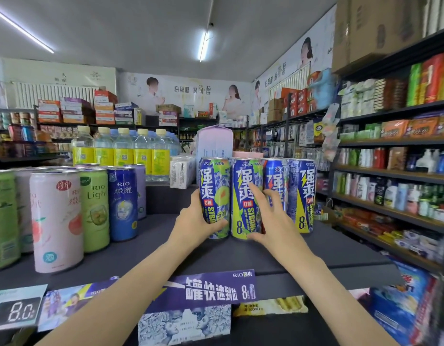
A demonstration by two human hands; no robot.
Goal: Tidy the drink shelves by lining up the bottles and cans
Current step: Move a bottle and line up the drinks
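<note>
Several tall blue RIO cans stand in a row on the dark shelf top (166,248). My left hand (193,221) grips the leftmost blue can with a green fruit picture (214,193), thumb across its lower front. My right hand (268,218) holds the blue and lime can (243,196) beside it, fingers spread up its right side and thumb at its base. Two more blue cans (300,193) stand touching to the right.
A group of pastel cans, pink (56,221), green (96,208) and dark blue (122,201), stands at the left. Yellow-labelled water bottles (123,151) line the raised back step. A packed shelf unit (395,171) runs along the right. A price strip (211,288) hangs at the front edge.
</note>
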